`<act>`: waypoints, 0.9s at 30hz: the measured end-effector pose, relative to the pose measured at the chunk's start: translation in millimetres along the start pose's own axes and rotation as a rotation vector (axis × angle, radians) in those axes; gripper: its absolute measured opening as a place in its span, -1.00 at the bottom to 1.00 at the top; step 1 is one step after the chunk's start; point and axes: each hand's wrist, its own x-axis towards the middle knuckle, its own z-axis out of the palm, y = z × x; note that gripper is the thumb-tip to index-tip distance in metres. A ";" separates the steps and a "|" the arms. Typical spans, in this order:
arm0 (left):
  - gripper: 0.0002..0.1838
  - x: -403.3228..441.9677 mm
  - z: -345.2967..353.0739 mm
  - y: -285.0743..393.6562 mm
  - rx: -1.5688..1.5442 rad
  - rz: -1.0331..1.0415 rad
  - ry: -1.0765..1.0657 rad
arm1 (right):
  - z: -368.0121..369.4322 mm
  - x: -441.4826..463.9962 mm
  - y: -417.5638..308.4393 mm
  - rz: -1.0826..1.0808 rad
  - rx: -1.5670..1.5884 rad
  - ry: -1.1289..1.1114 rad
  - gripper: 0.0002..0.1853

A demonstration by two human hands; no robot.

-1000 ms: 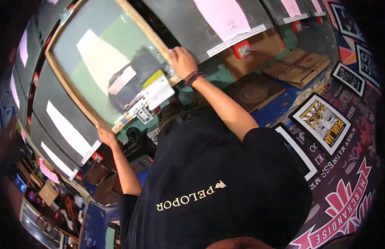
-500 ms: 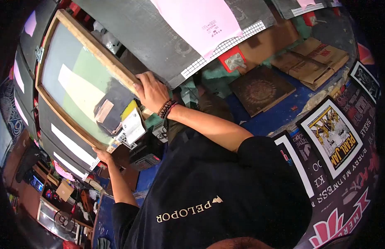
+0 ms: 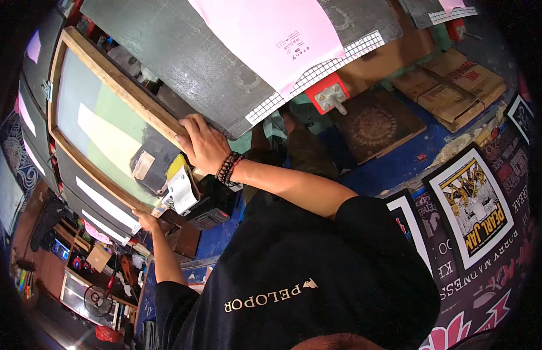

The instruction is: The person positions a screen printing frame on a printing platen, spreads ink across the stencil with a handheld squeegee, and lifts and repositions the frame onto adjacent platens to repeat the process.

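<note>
Both hands grip the near end of a wood-framed printing screen, held tilted at the left of the head view. My right hand, with beaded bracelets on the wrist, wraps its fingers over one corner. My left hand is closed on the opposite near corner, its thumb along the edge; its other fingers are partly hidden. The mesh is translucent, with a greenish band, a pale strip and a dark patch towards the near end. Below the near edge sits a dark box with a white paper tag.
A grey platen carries pink fabric beside the screen. More platens with white strips lie left. A red bracket, dark square board and brown paper packages are at right. A blue ledge runs behind me.
The view has shifted a little. The screen sits slightly further left and lower in view, with both hands still holding it. The pink-covered platen appears nearer the middle.
</note>
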 end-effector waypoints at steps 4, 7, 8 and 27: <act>0.21 -4.9 -2.9 1.6 0.020 0.018 -0.009 | 0.7 0.6 2.0 -0.013 0.052 -0.022 -0.57; 0.20 4.1 3.2 -7.5 0.021 0.076 0.057 | 1.0 1.1 1.7 -0.029 0.059 -0.003 -0.57; 0.20 4.9 3.2 -8.6 0.017 0.096 0.050 | 0.3 1.4 1.1 -0.033 0.052 0.002 -0.58; 0.21 -5.2 -1.2 -1.1 -0.021 0.141 0.033 | 4.8 0.6 0.5 -0.032 0.002 0.042 -0.64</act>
